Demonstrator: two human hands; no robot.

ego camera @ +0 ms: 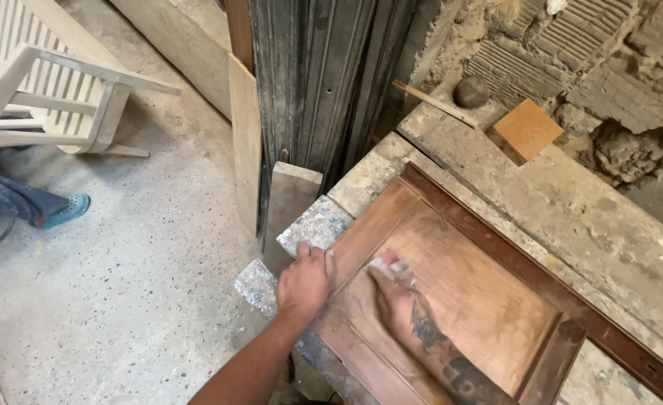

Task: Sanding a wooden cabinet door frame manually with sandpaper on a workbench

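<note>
The wooden panel door [459, 300] lies flat on the stone workbench [571, 202], near its left corner. The left hand [303, 283] rests on the panel's left frame edge, fingers curled over it, holding it down. The right hand [400, 296] lies flat inside the recessed field of the panel, fingers pressed on a small pale sanding piece [386, 265] near the upper left corner of the recess. At the far edge of the workbench lie an orange tile [527, 127], a round stone [471, 91] and a thin stick [435, 103].
</note>
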